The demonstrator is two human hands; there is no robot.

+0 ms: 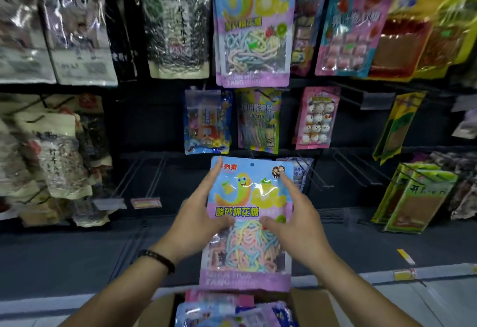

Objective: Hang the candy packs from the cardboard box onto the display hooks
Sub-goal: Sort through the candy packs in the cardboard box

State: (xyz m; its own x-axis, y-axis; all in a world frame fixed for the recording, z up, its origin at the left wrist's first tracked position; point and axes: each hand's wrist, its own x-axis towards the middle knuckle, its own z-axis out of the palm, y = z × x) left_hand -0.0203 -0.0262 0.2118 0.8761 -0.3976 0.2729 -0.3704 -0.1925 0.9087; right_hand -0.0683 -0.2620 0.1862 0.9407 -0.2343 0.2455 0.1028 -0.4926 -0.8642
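I hold a blue and purple candy pack [246, 244] with pastel candy strings upright in front of the display. My left hand [200, 213] grips its left edge, thumb on the front. My right hand [294, 215] grips its right edge, forefinger reaching up toward the top corner. The pack's hang hole is near its top middle. Matching packs [254, 27] hang on a hook straight above. Below my arms the open cardboard box [160, 308] holds more candy packs [232, 313].
Bare display hooks [144, 176] stick out at lower left and others [348, 169] at right. Smaller candy packs [258, 120] hang in the middle row. Snack bags [59, 27] fill the left side; yellow-green packs [413, 197] hang at right.
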